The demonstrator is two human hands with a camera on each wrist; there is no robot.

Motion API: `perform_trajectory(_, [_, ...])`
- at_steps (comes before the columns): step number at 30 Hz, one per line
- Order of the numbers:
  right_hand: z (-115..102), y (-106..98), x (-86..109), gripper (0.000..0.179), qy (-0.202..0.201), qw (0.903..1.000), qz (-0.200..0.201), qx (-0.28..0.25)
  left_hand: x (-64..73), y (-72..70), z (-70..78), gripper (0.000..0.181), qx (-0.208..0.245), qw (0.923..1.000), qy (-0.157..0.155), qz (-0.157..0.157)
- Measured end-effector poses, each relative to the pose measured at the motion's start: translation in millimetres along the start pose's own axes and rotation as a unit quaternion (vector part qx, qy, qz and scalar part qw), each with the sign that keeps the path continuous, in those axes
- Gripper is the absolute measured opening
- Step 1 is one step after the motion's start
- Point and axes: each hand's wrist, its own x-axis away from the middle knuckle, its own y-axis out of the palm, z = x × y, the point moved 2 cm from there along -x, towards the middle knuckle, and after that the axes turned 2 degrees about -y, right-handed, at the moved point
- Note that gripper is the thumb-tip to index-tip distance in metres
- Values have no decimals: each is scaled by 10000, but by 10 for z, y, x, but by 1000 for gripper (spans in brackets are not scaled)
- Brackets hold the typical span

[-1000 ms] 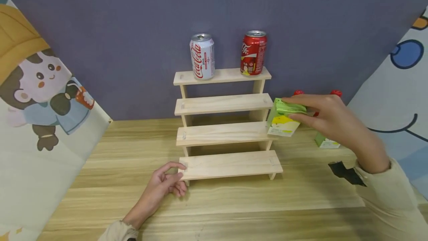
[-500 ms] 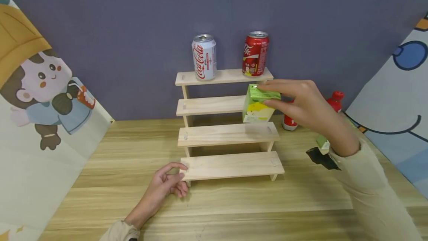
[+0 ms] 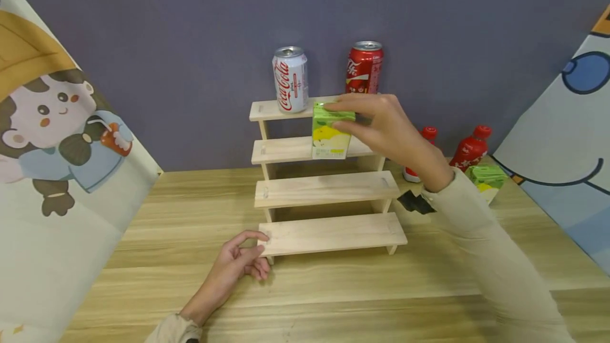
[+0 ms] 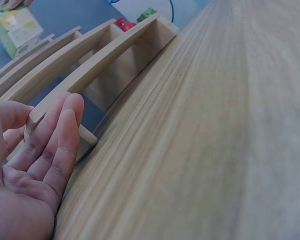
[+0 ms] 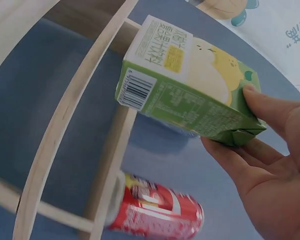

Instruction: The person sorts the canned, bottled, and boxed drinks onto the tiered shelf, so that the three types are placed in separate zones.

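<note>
While L hand (image 3: pixel 238 261) grips the wooden rack (image 3: pixel 331 234) at its lowest step's L end, R hand (image 3: pixel 378 120) pinches a green juice box (image 3: pixel 332 142) near its top. Box is approx. upright by the upper tiers; can't tell if touching. White can (image 3: pixel 290 81) & red can (image 3: pixel 364 70) stand on top tier.

From my end, I read this as a booth laid out like a small shop display; I can't tell what building holds it. I see a wood-grain surface (image 3: pixel 333 300), a plain blue-grey wall (image 3: pixel 214 41) along its back edge, cartoon panels (image 3: pixel 71 126) at its left and right edges, a stepped wooden rack (image 3: pixel 329 234) bearing drink cans (image 3: pixel 290 81), and red bottles (image 3: pixel 471 151) near the back right corner.
</note>
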Motion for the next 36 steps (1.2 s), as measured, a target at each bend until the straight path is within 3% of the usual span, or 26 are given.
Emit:
perform_trajectory(6, [59,194,-162,31,4,9998,-127,-172,-16,-11,-4,33,-21,10000,37,-70])
perform_trajectory(15, [97,419,-347,30,118,9981,-178,-583,-8,-7,9,33,-28,10000,-24,66])
perform_trajectory(23, [129,590,-403,29,155,9980,-257,-550,-10,-6,-7,33,-16,10000,14,21])
perform_trajectory(29, [194,740,-394,27,55,9986,55,-520,-11,-14,-13,34,-38,10000,20,4])
perform_trajectory(36, [276,812,-410,29,316,9950,29,-947,-18,-17,-16,33,12,10000,65,-5])
